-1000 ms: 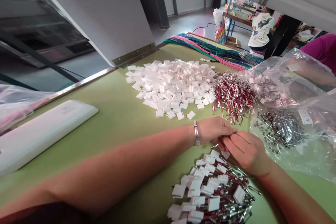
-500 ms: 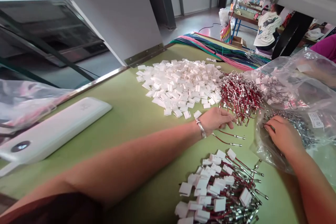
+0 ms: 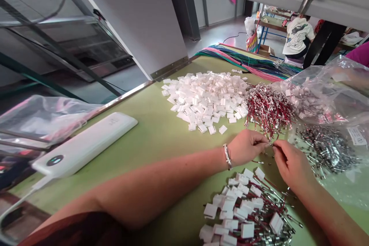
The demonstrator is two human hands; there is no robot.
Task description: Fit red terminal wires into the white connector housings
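Note:
My left hand (image 3: 249,148), with a silver bracelet at the wrist, is closed in a pinch in front of the pile of red wires (image 3: 268,109) with metal ends. My right hand (image 3: 291,161) is also pinched, its fingertips meeting the left ones. A tiny metallic bit (image 3: 271,145) glints between them; its kind is too small to tell. Below the left hand a short red wire (image 3: 256,162) lies partly hidden. Nearer me is a heap of white connector housings (image 3: 230,203) fitted with red wires and metal-tipped ends.
Loose white housings (image 3: 207,98) are piled at the back. On the right, metal terminals (image 3: 328,150) lie in a clear plastic bag (image 3: 346,84). A white power bank (image 3: 86,142) with a cable rests on the left. Coloured wires (image 3: 245,61) run along the far edge; a person (image 3: 299,34) sits beyond.
My right hand has come left from the metal terminals in the bag to meet my left hand. The left fingers have become pinched. The view has shifted slightly.

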